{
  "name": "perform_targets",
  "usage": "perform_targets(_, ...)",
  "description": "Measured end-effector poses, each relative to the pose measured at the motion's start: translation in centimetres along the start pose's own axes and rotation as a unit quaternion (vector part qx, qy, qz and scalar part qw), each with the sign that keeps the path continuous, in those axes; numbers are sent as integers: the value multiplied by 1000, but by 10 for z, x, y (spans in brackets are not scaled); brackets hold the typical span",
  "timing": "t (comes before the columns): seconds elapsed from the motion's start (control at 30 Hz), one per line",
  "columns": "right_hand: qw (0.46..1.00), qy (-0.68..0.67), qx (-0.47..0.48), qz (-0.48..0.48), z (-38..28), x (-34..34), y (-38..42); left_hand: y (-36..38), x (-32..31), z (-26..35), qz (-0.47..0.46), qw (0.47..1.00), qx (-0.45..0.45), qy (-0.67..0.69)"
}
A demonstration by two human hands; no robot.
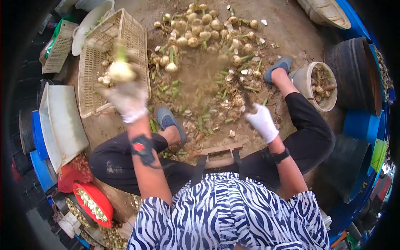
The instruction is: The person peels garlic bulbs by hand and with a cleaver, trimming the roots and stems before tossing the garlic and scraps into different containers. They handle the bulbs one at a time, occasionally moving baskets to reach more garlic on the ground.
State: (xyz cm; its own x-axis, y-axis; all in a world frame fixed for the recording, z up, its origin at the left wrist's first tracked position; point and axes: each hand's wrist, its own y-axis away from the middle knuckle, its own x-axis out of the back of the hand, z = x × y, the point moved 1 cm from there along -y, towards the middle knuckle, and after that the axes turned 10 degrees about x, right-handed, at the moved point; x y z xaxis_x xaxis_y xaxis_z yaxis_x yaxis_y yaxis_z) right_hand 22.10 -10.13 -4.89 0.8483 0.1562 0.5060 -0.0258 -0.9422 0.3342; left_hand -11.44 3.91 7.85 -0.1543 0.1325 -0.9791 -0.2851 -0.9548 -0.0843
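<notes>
My left hand (128, 99), in a white glove and smeared by motion, is at the near right side of the cream crate (135, 39). A pale garlic bulb (121, 72) with a green stem is at its fingertips, over the crate; the exact grip is blurred. My right hand (263, 121), gloved too, is closed around a knife (246, 100) whose dark, blurred blade points toward the pile. Ahead of both hands lies a heap of garlic bulbs (193, 30), some with stems. Cut green stem pieces (175, 89) and peelings are strewn over the ground between my feet.
A white bucket (309, 79) holding garlic and scraps stands beyond my right knee, near dark tubs (354, 71). On the left are a pale bin (62, 125) and a red basin (110, 208) of whitish-green pieces. A wooden bar (221, 148) lies before my lap.
</notes>
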Motion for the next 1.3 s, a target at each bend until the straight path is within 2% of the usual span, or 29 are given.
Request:
perform_targets(0.03, 997, -60, 41, 40, -14, 10, 5, -8, 2, 20, -30, 998, -11, 50)
perform_targets(0.07, 985, -121, 87, 90, -30, 22, 2, -13, 25, 28, 47, 997, -57, -16)
perform_targets(0.1, 977, -193, 26, 82, -50, 35, 1, -26, 72, 27, 97, 966, -25, -236)
perform_targets(0.13, 962, -261, -37, 71, -65, 42, 3, -29, 112, 5, 160, 925, 43, -342)
perform_targets(0.17, 959, -269, -22, 89, -70, 45, 2, -33, 144, -21, 205, 866, 120, -441)
perform_targets(0.2, 959, -269, -21, 88, -73, 47, 0, -34, 168, -51, 258, 770, 142, -566)
perform_targets(0.27, 967, -241, -38, 68, -72, 50, 2, -33, 194, -102, 311, 535, 191, -762)
perform_targets(0.3, 980, -191, -28, 57, -57, 49, 2, -33, 263, -108, 247, 402, 245, -847)
perform_targets(0.33, 980, -187, -34, 55, -50, 47, 3, -30, 299, -118, 273, 349, 308, -842)
perform_targets(0.4, 979, -189, -34, 66, -42, 44, 4, -33, 273, -137, 295, 301, 359, -833)
perform_targets(0.53, 974, -205, -53, 85, -35, 34, -3, -35, 286, -144, 269, 307, 377, -831)
perform_targets(0.57, 973, -206, -51, 87, -37, 34, -7, -32, 281, -142, 170, 428, 347, -817)
perform_targets(0.63, 973, -211, -81, 47, -44, 34, -11, -29, 249, -150, 267, 650, 357, -615)
perform_targets(0.67, 973, -210, -82, 53, -43, 31, -13, -29, 202, -152, 262, 652, 359, -615)
perform_targets(0.73, 994, -8, 47, 95, -43, 25, -20, -25, 138, -155, 188, 756, 298, -552)
perform_targets(0.77, 984, 68, 115, 121, -49, 25, -20, -21, 133, -155, 148, 737, 273, -600)
perform_targets(0.8, 983, 69, 117, 124, -55, 25, -19, -21, 124, -154, 145, 738, 271, -601)
perform_targets(0.87, 967, 150, 183, 92, -69, 25, -15, -21, 102, -151, 21, 594, 290, -750)
perform_targets(0.9, 950, 179, 238, 93, -71, 23, -12, -17, 91, -152, 21, 640, 256, -724)
perform_targets(0.93, 949, 180, 241, 98, -76, 25, -8, -9, 84, -152, 21, 683, 224, -695)
perform_targets(1.0, 934, 225, 271, 55, -91, 29, 1, 0, 78, -151, 2, 734, 205, -647)
perform_targets(1.13, 926, 225, 298, 49, -101, 32, 18, 12, 65, -145, -23, 695, 192, -692)
perform_targets(1.2, 924, 222, 311, 31, -101, 31, 24, 21, 64, -146, -33, 688, 111, -717)
perform_targets(1.3, 920, 219, 323, 29, -96, 28, 30, 31, 61, -145, -43, 699, 72, -710)
